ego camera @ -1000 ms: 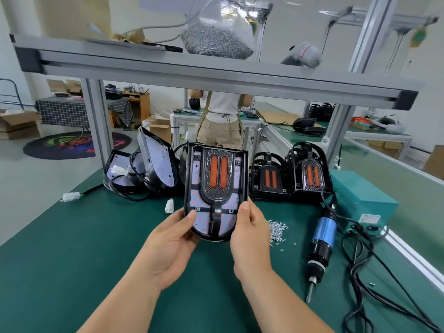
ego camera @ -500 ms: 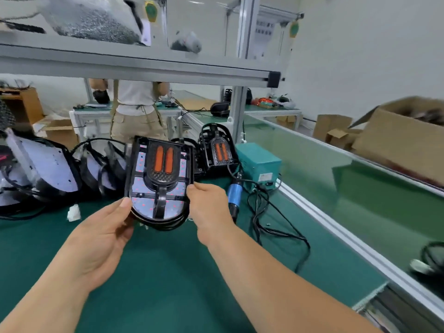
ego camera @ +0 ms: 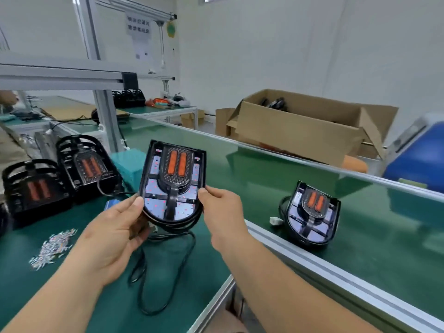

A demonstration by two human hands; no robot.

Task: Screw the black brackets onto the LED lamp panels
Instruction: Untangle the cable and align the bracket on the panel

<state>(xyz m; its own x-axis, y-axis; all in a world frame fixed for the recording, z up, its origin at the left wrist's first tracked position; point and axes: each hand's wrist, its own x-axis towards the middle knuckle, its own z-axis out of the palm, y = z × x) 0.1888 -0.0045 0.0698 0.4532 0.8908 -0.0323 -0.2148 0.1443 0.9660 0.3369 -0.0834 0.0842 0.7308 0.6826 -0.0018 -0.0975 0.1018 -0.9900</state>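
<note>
Above bench (ego camera: 14,272) edge | LED lamp panel (ego camera: 171,186) pinched by side rims: left hand (ego camera: 113,234), right hand (ego camera: 223,212), thumbs front, fingers behind | likely rigid, light.

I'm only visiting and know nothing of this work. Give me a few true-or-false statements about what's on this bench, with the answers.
1. The left hand and right hand both hold one lamp panel above the bench. True.
2. The cardboard box is taped shut. False: its flaps stand open.
3. A second lamp panel sits on the belt. True.
4. The screws are heaped to the right of the held panel. False: they lie to its left.
</note>
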